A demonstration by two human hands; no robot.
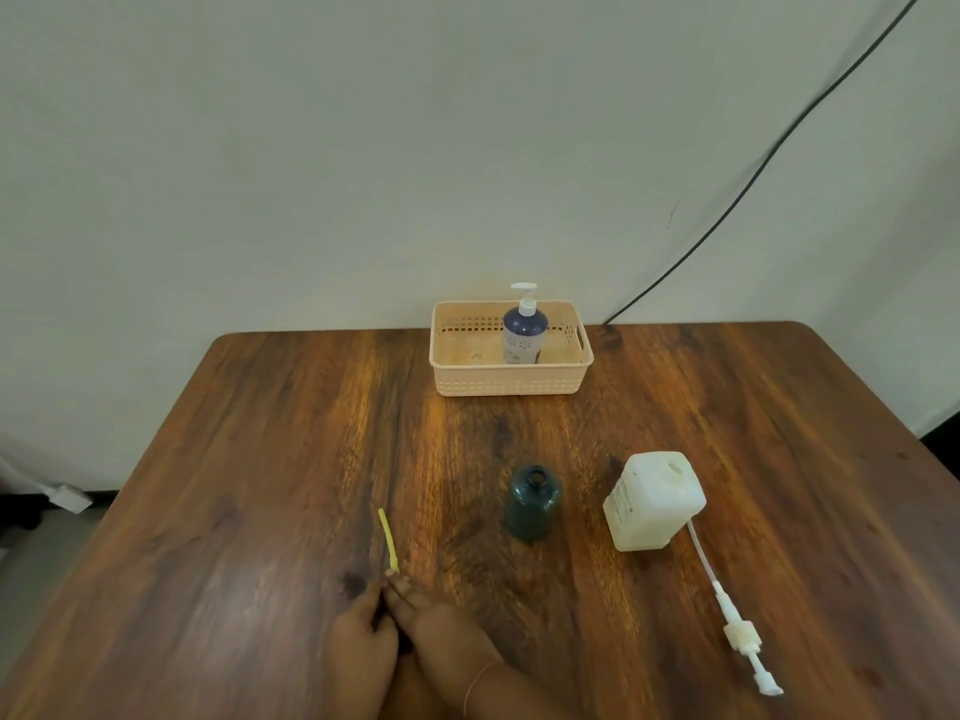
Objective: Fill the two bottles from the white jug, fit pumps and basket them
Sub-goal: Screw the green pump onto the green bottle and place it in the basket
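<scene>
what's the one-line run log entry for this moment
hands: together near a yellow strip | blue pump bottle: in basket | dark bottle: open, on table | white jug: beside it | loose pump: lying on table

A single head-worn wide-angle view is given, aimed forward and down over the wooden table point(260, 459) from its near edge. The wall point(311, 148) is faced at twelve o'clock, the tabletop is seen closely, and no second view is supplied.
</scene>
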